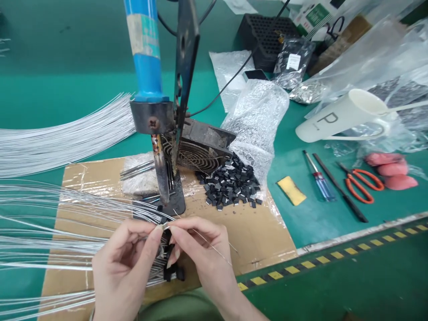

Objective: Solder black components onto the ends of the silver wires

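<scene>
The part (165, 226), small and pale, sits between the fingertips of both hands, just below the iron's tip. The left hand (123, 269) has thumb and forefinger closed on its left side; the right hand (212, 261) has thumb and forefinger closed at its right side. A thin wire (214, 248) runs from among the right hand's fingers, slanting down to the right over the back of that hand.

Right above the grip, the iron (143, 58), blue-handled, points down in its stand (152, 117). Below and behind the fingers lie black plugs (174, 273), partly hidden by the hands. To the left of the grip, loose wires (76, 243) fan out across the cardboard (261, 236); farther up and left, a thick bundle (67, 142) rests on the green table (287, 169).

Beyond the grip, up and to the right, is a heap of black connectors (230, 183), beside a tilted fan (200, 154) with a round grille. Bubble wrap (257, 116) lies just past them.

Well to the right of the grip are a yellow sponge (291, 191), a screwdriver (321, 180), a dark rod (341, 189), orange-handled pliers (363, 183) and pink lumps (393, 170). Above these, a white mug (341, 117) lies tipped on its side. At the far edge stands a black crate (267, 40).
</scene>
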Demonstrator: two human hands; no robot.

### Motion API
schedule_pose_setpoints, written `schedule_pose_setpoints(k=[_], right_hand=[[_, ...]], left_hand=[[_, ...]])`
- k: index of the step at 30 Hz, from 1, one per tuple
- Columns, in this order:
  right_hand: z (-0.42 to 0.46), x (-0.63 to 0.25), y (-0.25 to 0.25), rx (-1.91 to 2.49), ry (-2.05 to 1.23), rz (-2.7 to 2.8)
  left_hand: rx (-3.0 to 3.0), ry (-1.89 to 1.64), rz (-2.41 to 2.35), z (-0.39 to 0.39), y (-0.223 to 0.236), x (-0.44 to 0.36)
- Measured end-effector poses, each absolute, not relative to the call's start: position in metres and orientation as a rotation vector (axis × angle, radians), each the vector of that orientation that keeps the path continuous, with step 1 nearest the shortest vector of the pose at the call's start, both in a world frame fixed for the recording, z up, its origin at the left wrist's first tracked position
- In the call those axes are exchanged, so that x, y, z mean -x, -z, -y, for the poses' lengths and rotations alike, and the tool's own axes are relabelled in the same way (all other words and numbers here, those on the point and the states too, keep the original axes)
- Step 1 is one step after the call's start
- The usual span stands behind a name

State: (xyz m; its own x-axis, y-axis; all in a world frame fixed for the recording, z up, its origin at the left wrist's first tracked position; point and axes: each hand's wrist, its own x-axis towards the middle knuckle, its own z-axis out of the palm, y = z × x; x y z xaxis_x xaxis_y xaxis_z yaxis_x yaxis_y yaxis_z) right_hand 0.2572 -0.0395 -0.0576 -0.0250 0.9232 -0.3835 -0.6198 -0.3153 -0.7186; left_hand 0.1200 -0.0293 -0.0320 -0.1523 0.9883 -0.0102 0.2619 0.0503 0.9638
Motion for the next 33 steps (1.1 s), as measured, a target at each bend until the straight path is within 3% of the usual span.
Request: schedule_pose_setpoints(k=[19, 33], right_hand=[[0.043, -0.257, 0.063, 0.982, -1.709, 0.356], [0.037, -0.273, 0.058, 0.931, -1.863, 0.339]], left_hand=[[-1.595, -1.067, -1.643, 0.042, 0.044, -0.109], [-1.357, -0.965, -1.789, 0.051, 0.037, -0.114]])
